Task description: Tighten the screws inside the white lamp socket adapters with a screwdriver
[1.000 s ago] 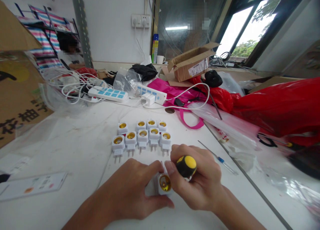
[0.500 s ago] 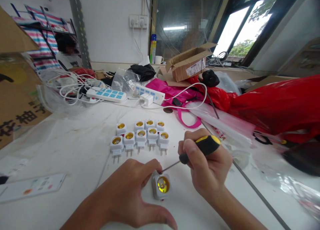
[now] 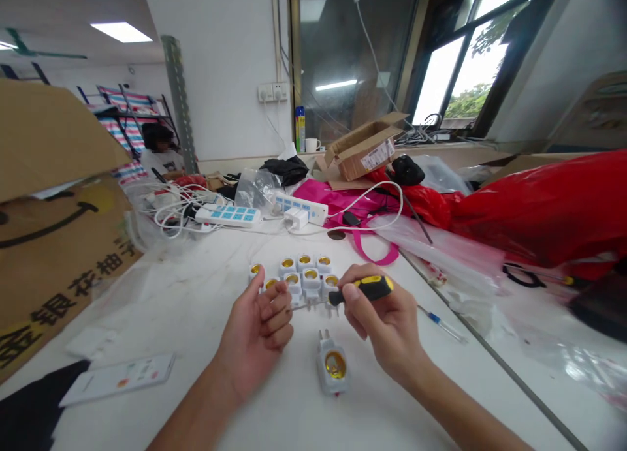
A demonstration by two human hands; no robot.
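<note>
My right hand (image 3: 385, 320) is closed around a screwdriver (image 3: 375, 288) with a black and yellow handle, its thin shaft pointing left. The tip reaches the fingers of my left hand (image 3: 259, 327), which is turned palm up with its fingers curled in. Whether something small lies in those fingers is hidden. Below and between the hands, a white plug-in lamp socket (image 3: 334, 366) with a gold threaded ring lies on the table, prongs pointing away, touched by neither hand. Several more lamp sockets (image 3: 311, 278) stand in rows behind, partly covered by my left hand.
A screwdriver with a clear and blue handle (image 3: 441, 324) lies at the right. Power strips (image 3: 230, 215) and tangled cables fill the back. A cardboard box (image 3: 63, 275) and a white phone-like slab (image 3: 117, 380) are at left, a red bag (image 3: 548, 209) at right. Another person (image 3: 161, 154) sits far back.
My left hand has left the socket and turned palm up, fingers curled. The screwdriver has come off the socket to my left fingers. The view has tilted up and left.
</note>
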